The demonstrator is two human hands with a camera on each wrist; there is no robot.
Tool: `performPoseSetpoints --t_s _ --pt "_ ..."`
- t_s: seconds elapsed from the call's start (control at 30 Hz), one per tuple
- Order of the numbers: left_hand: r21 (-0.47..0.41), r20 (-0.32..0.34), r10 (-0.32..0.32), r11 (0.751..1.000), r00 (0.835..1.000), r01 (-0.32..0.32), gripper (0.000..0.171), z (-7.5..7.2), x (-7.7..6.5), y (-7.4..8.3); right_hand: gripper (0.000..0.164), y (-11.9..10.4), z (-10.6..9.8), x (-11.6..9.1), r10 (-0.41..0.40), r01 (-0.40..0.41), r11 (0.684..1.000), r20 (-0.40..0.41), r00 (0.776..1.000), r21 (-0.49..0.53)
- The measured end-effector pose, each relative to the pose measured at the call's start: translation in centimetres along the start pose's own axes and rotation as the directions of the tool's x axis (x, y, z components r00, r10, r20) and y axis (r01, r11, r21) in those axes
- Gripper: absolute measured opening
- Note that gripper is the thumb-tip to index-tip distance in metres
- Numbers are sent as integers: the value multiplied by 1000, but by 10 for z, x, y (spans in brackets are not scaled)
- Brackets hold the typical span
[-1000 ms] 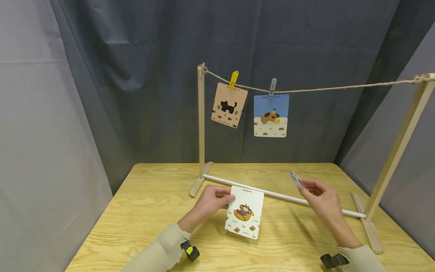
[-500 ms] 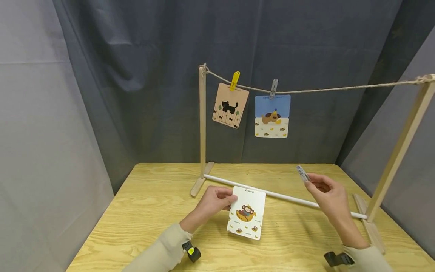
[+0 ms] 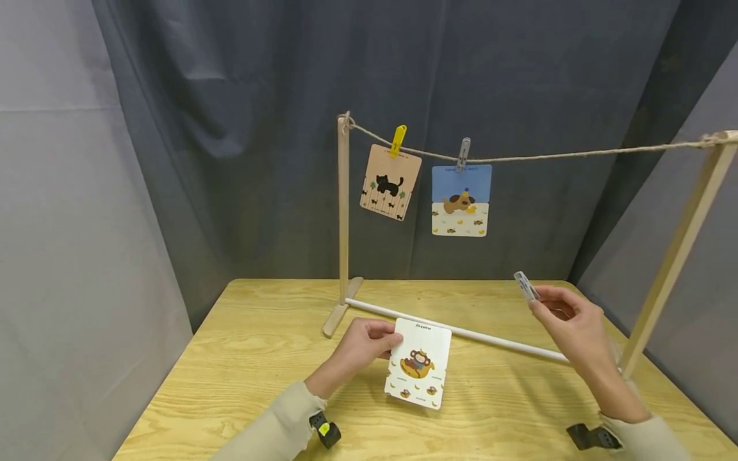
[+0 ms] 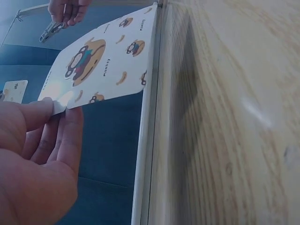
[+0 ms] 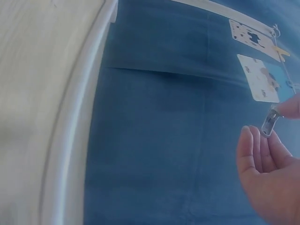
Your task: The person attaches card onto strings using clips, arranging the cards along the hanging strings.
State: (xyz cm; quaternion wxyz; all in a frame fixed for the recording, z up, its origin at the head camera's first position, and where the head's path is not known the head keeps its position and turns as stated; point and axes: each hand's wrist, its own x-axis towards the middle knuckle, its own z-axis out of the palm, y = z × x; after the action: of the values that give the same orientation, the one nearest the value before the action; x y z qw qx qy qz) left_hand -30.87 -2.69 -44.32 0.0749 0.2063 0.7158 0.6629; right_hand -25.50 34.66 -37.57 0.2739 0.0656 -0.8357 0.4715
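My left hand [image 3: 360, 346] pinches the left edge of a white card [image 3: 418, 365] with a monkey picture, thumb in front. In the left wrist view the card [image 4: 108, 61] tilts above the table, its corner between thumb and fingers. Off to the right, my right hand [image 3: 573, 320] pinches a grey clothespin [image 3: 526, 286] at one end, with its other end pointing up and left. The right wrist view shows the clothespin [image 5: 270, 122] between thumb and fingers, the other fingers loosely bent.
A twine line [image 3: 553, 157] runs between two wooden posts. On it hang a cat card [image 3: 391, 182] by a yellow clothespin [image 3: 398, 139] and a dog card [image 3: 461, 202] by a grey clothespin [image 3: 464, 153]. A white rod [image 3: 490, 339] joins the stand's feet low over the wooden table [image 3: 248, 358].
My right hand has moved right and upward with the clothespin, coming in front of the stand's right foot. My left hand and the monkey card have stayed nearly in place.
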Motion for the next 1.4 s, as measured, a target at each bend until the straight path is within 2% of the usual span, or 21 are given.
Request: performPoseSetpoints --t_s 0.1,0.27,0.53,0.77,1.03,1.4 --pt "0 0 6 1000 1000 -6 19 0 0 1 29 -6 -6 3 -16 15 1000 -28 999 -14" --pt "19 1 0 1000 1000 0 17 3 -1 5 33 -13 -14 6 -23 22 1000 -23 999 -19" --pt "42 0 51 998 999 -51 19 10 7 25 34 -26 -24 14 -44 44 999 -42 998 5" --pt "59 -3 98 994 995 -97 18 24 18 45 32 -42 -36 23 -70 70 998 -90 993 -2" --pt "95 -39 133 987 990 -129 21 41 32 69 33 -57 -52 35 -86 88 996 -114 990 9" --pt "98 -87 214 974 973 -205 20 61 49 90 31 -76 -61 50 -92 92 996 -145 985 -7"
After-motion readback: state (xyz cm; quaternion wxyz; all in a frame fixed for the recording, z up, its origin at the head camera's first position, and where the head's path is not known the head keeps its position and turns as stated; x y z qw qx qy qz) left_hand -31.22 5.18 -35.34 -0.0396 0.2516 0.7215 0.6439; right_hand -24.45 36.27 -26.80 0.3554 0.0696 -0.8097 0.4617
